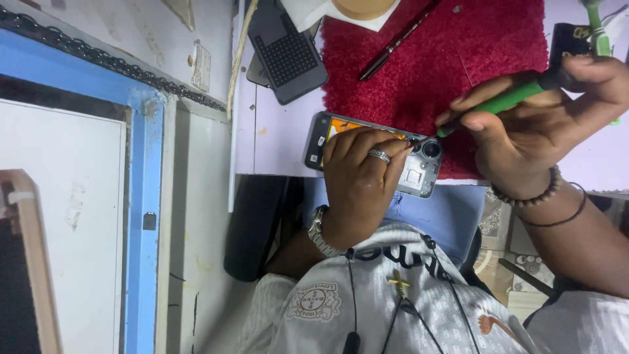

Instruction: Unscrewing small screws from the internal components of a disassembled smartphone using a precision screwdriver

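An opened smartphone (pixel 419 172) with its back cover off lies at the table's near edge, half on a red mat (pixel 452 59). My left hand (pixel 359 177), with a ring and a metal wristwatch, presses down on the phone and covers its middle. My right hand (pixel 544 128), wearing a bead bracelet, grips a green-handled screwdriver (pixel 508 99). The screwdriver's tip rests near the camera lenses at the phone's right end.
A dark phone back cover (pixel 286 49) lies at the table's far left. A dark pen (pixel 396 42) sits on the red mat. A blue-framed white panel (pixel 141 216) stands to the left. My lap and white patterned shirt (pixel 367 301) fill the bottom.
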